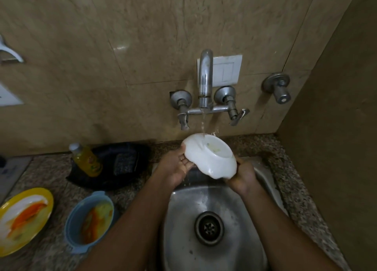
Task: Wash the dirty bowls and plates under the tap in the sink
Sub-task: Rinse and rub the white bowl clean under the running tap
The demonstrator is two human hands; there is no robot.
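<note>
Now, left hand (177,165) cupped under one white bowl (210,156), fingers curled on its rim, right hand (242,175) gripping the opposite edge, bowl tilted under running tap (204,80) above sink (212,225), one yellow plate (22,217), one blue bowl (89,219) dirty on counter.

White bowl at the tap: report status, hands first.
Left hand and right hand both gripping white bowl. Bowl tilted under running tap. Blue bowl, yellow plate still dirty. Nothing obstructing.

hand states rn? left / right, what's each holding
Left hand: palm open, cupping the left rim of the white bowl under the tap.
Right hand: closed on the bowl's right rim.
</note>
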